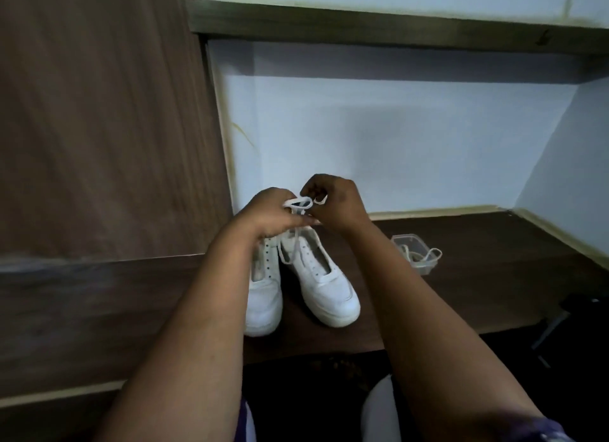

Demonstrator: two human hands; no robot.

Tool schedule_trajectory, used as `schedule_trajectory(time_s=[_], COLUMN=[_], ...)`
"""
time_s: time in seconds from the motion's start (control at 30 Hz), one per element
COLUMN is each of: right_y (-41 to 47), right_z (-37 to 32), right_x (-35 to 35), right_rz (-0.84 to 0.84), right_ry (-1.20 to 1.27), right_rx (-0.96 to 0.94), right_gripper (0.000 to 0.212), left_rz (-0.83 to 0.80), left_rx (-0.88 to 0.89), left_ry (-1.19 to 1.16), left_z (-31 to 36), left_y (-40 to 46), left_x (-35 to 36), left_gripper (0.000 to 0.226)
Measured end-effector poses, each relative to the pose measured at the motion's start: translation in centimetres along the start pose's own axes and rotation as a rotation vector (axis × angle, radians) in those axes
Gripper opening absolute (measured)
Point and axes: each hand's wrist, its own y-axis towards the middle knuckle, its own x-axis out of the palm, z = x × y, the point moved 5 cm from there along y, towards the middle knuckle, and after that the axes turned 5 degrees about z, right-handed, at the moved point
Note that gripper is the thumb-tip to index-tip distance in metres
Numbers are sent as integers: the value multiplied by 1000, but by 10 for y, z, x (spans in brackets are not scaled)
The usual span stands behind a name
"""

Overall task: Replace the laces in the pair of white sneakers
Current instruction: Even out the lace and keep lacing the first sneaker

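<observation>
Sneakers: two white sneakers stand side by side near the table's left end, toes toward the front edge, heels toward the wall; left sneaker (263, 296), right sneaker (324, 286).
Lace (291, 248): white, runs up from the right sneaker's eyelets to a loop held above the heels.
Left hand (268, 215): fingers curled, gripping the lace loop just above the shoes.
Right hand (333, 201): fingertips pinching the lace end, touching or almost touching the left hand.
Key relation: the right sneaker lies directly below and slightly nearer than both hands; its long axis runs front edge to wall, tilted a little right at the toe. Both hands are about equally near it.
Container (417, 252): clear plastic tub toward the table's right, well apart from the shoes, another lace inside and draped over its rim.
Step, as judged: lace being worked at the top eyelets; whether in or out, cannot tell.
</observation>
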Motion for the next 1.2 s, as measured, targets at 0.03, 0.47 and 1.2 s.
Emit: schedule_trajectory(time_s=[0.03, 0.47, 1.2], right_y=[-1, -40, -49], right_z=[-6, -22, -10], right_x=[10, 81, 107], right_rz=[-49, -652, -439], right_ry=[18, 103, 65], right_rx=[-6, 308, 474], right_gripper=[13, 46, 11], left_rz=[70, 347, -130], left_rx=[-18, -503, -315], left_ry=[67, -233, -404], left_z=[-14, -146, -124], left_y=[0, -57, -25], left_x=[-10, -85, 22], left_gripper=[21, 33, 20])
